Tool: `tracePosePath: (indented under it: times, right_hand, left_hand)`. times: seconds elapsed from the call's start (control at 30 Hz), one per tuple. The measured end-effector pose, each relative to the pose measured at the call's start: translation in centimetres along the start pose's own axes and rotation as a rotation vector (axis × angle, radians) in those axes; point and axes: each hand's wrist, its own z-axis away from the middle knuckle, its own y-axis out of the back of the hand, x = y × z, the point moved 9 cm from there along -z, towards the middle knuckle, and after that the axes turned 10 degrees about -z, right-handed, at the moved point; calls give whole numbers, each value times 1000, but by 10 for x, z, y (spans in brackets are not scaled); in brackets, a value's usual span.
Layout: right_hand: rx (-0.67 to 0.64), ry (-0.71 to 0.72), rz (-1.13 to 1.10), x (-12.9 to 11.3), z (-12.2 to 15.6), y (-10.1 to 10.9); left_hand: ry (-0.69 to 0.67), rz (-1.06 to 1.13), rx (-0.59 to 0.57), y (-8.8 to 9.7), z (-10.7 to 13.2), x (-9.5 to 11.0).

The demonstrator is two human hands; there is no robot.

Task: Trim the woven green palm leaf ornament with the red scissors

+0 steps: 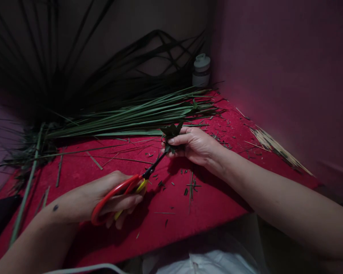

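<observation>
My left hand (114, 198) is closed around the handles of a pair of scissors (125, 186), one loop red and the other yellow. Its dark blades point up and to the right, with their tips at a small dark green woven leaf piece (171, 133). That piece has pointed ends sticking out and is pinched between the thumb and fingers of my right hand (188, 142). Whether the blades are closed on a strip cannot be made out. Both hands are above a red table cover (165, 198), where small leaf clippings (185, 186) lie scattered.
Behind my hands lies a bundle of long green leaf strips (131, 118). A jar with a white lid (201, 70) stands at the back. Thin pale sticks (280, 150) are piled at the right by the wall. A long green stalk (31, 182) crosses the left side.
</observation>
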Motion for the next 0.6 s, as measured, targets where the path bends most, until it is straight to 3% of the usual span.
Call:
tracePosePath:
  times: [0.6]
  right_hand:
    - [33, -4, 1, 0, 0, 1]
  left_hand:
    - [35, 74, 29, -1, -4, -3]
